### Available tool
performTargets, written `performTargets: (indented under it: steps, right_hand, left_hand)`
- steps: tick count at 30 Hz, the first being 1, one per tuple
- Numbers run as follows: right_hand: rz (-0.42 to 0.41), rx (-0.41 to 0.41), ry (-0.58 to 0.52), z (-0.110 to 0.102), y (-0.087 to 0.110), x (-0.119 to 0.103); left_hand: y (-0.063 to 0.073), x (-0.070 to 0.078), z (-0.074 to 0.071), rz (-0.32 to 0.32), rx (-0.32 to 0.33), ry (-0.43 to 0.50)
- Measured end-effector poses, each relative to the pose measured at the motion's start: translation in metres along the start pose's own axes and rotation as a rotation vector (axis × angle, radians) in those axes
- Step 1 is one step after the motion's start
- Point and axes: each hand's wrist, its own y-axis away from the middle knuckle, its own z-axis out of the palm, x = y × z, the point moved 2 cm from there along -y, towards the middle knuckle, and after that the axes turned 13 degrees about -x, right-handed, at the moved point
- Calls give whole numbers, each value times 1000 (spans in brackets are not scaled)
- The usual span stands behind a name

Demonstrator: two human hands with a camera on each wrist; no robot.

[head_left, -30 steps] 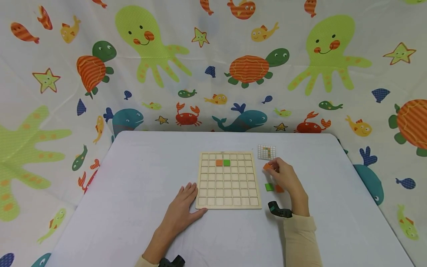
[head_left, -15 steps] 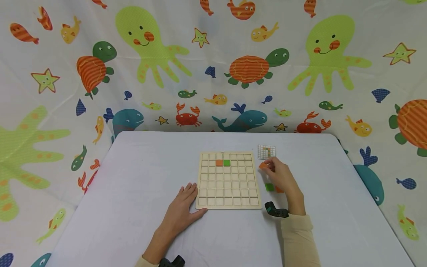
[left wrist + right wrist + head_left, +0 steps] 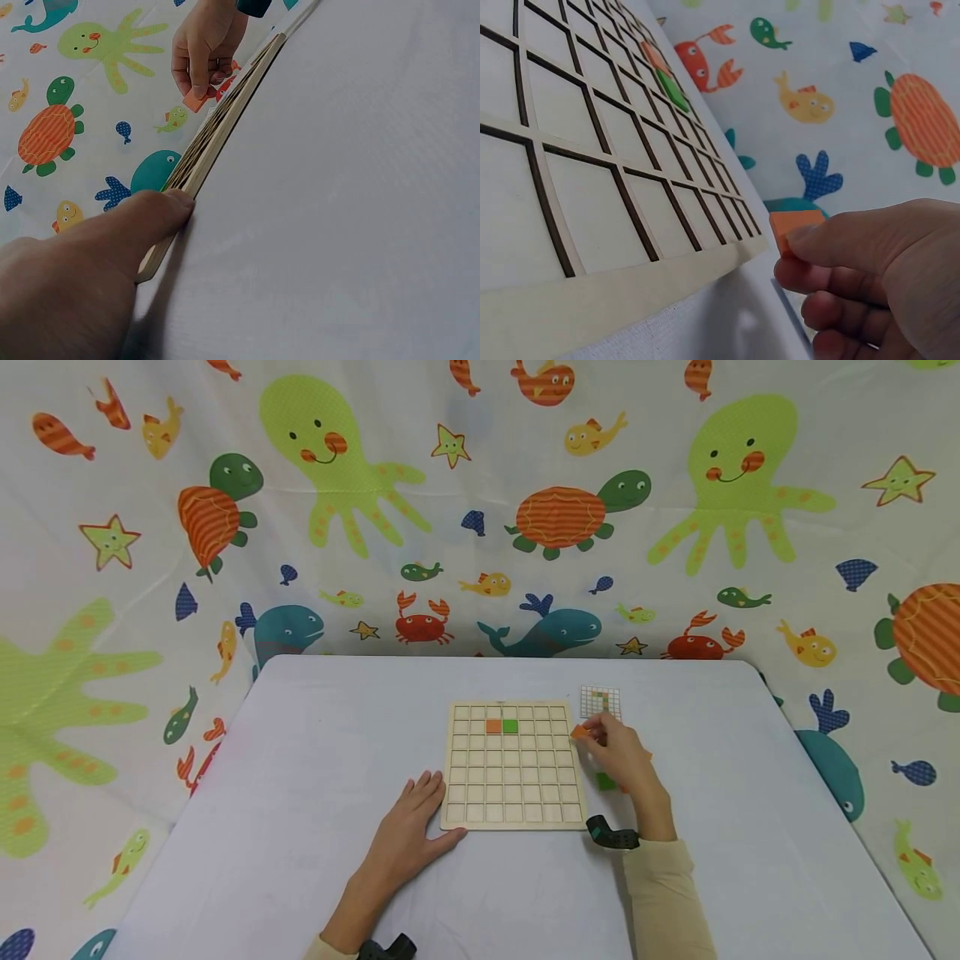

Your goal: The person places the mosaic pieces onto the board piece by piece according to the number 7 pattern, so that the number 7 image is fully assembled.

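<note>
A wooden grid board point(image 3: 517, 777) lies on the table, with an orange tile point(image 3: 493, 727) and a green tile point(image 3: 510, 727) side by side in its second row from the far edge. My left hand point(image 3: 408, 822) rests at the board's near left corner, fingers extended along the side; its thumb point(image 3: 161, 210) touches the near edge in the left wrist view. Between thumb and fingers my right hand point(image 3: 622, 756) pinches another orange tile point(image 3: 793, 225), held just off the board's right side. Beneath that hand lie a loose green tile point(image 3: 605, 782) and partly hidden orange pieces.
A small card point(image 3: 600, 699) printed with a coloured grid lies past the board's far right corner, partly behind the right hand. White cloth covers the table point(image 3: 300, 760). A sea-animal curtain point(image 3: 465, 485) hangs behind and at both sides.
My right hand has moved left toward the board with the pinched orange tile, uncovering a bit of orange at its right. The left hand has stayed put.
</note>
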Motion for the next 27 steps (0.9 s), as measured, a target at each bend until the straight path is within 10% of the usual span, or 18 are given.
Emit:
performTargets:
  steps: [27]
  right_hand:
    - [-85,22,11,24,-15,-17]
  left_hand:
    - [0,-1,1,6,13,-2]
